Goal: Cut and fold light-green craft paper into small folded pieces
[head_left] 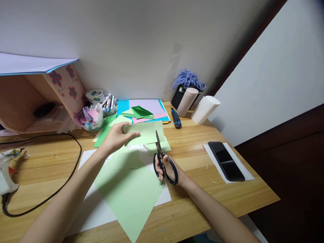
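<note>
My left hand (pixel 118 136) pinches the left end of a pale green paper strip (pixel 145 133), thumb on its front face. My right hand (pixel 168 168) has its fingers through the black handles of a pair of scissors (pixel 159 148). The scissors point up, with their blades at the strip's right part; whether they are cutting into it I cannot tell. Below both hands a larger light green sheet (pixel 131 195) lies on a white sheet (pixel 93 212). Another pale green piece (pixel 165 145) lies behind the scissors.
A glue gun (pixel 8 172) with a black cord lies at left. Behind stand a tub of scraps (pixel 91 123), markers (pixel 109 103) and stacked coloured paper (pixel 146 106). A blue cutter (pixel 176 118) lies near two white cylinders (pixel 187 103). A phone (pixel 226 162) rests at right.
</note>
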Motion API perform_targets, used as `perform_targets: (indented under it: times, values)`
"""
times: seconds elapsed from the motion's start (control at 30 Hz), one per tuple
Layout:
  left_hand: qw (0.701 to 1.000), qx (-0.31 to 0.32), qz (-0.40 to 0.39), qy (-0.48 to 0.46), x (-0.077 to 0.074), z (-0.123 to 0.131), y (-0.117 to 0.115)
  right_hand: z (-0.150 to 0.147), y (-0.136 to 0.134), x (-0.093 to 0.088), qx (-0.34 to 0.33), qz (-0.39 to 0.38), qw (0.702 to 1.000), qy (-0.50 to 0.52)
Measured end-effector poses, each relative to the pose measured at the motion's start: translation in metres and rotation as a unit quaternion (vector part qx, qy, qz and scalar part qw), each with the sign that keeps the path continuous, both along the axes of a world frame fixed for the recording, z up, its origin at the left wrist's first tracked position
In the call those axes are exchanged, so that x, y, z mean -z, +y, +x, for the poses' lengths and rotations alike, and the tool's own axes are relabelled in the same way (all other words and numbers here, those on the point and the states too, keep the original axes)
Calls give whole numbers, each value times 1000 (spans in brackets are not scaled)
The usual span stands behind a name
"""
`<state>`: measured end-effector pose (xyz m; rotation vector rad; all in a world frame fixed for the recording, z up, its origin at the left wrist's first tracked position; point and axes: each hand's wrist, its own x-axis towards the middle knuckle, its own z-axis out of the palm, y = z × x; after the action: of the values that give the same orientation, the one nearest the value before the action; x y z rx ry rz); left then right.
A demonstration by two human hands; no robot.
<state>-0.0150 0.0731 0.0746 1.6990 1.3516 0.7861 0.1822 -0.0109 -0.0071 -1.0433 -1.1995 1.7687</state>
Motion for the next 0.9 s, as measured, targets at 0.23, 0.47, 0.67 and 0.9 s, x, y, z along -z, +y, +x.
perform_targets:
  times: [0.23, 0.47, 0.67, 0.9]
  values:
    - [1000, 1, -8, -3, -2, 1, -1, -3, -1, -15, 27, 20, 998, -59]
    - [1000, -2, -19, -16, 0, 1, 0, -3, -2, -5, 51, 41, 994, -83]
    - [999, 5, -32, -9, 1, 0, 2, -5, -3, -12, 51, 29, 995, -77]
    - [999, 17, -37, 18, 4, 0, 2, -8, -2, -18, 61, 11, 995, -80]
